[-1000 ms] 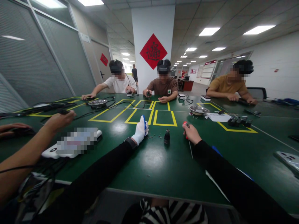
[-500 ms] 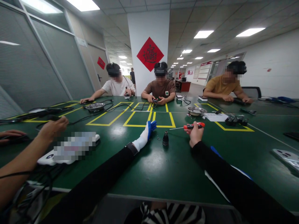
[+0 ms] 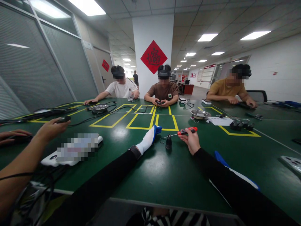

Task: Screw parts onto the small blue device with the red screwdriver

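My left hand (image 3: 150,138), in a white and blue glove, rests at the middle of the green table (image 3: 150,179) with its fingers stretched out and nothing visible in them. Beside its fingertips lie several small screws (image 3: 161,142). My bare right hand (image 3: 191,141) is closed round the red and black handle of a screwdriver (image 3: 182,132). The shaft points left, passing the top of a black tapered part (image 3: 168,143) that stands upright between my hands. The screwdriver tip is near the gloved fingers; whether it touches anything I cannot tell.
A blue and white glove (image 3: 222,160) lies by my right forearm. To the left are a white device (image 3: 50,158) and another person's hand (image 3: 53,127). Metal bowls (image 3: 199,114), paper (image 3: 219,121) and black clips (image 3: 240,125) lie further back. Three people sit opposite.
My right hand has brought the screwdriver left and lower, its tip now close to the gloved fingers. My left hand's fingers have tipped from upward to pointing more rightward.
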Available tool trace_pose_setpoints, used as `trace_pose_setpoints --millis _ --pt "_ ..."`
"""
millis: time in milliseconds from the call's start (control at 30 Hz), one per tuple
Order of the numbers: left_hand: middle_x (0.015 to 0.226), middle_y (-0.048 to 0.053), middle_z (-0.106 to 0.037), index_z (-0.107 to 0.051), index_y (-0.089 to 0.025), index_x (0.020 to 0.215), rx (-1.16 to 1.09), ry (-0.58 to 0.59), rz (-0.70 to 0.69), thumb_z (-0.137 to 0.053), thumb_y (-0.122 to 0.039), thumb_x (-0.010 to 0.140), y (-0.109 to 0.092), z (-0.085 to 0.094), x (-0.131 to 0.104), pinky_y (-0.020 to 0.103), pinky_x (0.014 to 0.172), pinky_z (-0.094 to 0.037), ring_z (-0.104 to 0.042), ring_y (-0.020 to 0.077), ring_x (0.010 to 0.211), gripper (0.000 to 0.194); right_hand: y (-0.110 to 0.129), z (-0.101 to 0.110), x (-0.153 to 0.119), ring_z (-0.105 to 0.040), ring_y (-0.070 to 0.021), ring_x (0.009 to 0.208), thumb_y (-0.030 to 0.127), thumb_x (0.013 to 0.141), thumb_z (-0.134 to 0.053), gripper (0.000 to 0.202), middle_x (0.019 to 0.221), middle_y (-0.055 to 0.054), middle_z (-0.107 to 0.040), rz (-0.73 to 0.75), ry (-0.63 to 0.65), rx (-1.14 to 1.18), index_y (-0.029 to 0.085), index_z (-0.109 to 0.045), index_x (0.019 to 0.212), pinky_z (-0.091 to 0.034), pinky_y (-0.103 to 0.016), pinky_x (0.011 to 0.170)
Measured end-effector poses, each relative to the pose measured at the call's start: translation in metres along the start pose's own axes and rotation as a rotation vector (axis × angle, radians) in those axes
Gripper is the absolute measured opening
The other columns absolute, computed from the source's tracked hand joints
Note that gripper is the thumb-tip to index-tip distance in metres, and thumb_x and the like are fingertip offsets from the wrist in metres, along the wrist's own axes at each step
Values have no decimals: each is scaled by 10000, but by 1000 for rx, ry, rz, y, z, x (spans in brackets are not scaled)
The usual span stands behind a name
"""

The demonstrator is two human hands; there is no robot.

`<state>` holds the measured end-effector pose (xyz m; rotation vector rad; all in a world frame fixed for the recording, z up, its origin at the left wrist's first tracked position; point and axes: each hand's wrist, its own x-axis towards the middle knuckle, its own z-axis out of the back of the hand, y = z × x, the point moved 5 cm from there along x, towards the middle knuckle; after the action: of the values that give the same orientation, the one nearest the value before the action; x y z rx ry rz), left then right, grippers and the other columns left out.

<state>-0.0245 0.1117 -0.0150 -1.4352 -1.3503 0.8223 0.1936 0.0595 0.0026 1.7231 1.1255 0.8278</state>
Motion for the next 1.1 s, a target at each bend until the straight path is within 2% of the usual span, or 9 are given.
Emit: trace_pose_setpoints --millis 233,367,467,667,867,1100 --pt "1077 152 -683 -689 -115 948 -20 -27 41 -387 -543 892 1 -2 0 381 1045 -372 -634 230 1029 527 -1 -7 -5 -687 -139 545 236 825 -561 139 665 5 -694 -3 68 46 211 -426 848 -558 -203 499" --pt "1072 176 -678 -683 -94 922 -135 9 52 -292 -600 891 -5 2 3 406 1014 -404 -643 257 1004 641 -2 -8 -5 -692 -134 573 249 830 -560 111 715 -6 -702 -19 99 112 202 -461 850 -570 -216 545" --pt "1083 200 -667 -681 -81 901 -225 39 69 -290 -619 879 -10 7 5 420 987 -428 -635 281 1019 666 -4 -8 -4 -692 -133 589 244 837 -556 85 754 -26 -709 -51 118 159 189 -491 838 -572 -220 561" --pt "1098 181 -667 -681 -79 937 -183 80 177 -404 -488 901 -6 6 5 382 1016 -411 -633 258 1026 495 -5 -9 -3 -693 -131 632 219 859 -522 67 823 -48 -717 -109 149 277 169 -533 816 -575 -228 589" --pt "1034 145 -696 -675 -115 902 -96 126 184 -539 -419 860 0 0 0 395 1004 -422 -645 258 1003 336 2 -9 -3 -687 -123 623 238 859 -530 73 836 -40 -721 -43 150 308 177 -533 819 -572 -226 594" --pt "852 118 -723 -648 -123 861 -37 53 180 -588 -344 841 0 4 -1 397 929 -482 -681 230 861 230 3 -8 -2 -692 -129 631 246 850 -544 66 834 -33 -723 -13 157 326 182 -536 837 -570 -229 595"
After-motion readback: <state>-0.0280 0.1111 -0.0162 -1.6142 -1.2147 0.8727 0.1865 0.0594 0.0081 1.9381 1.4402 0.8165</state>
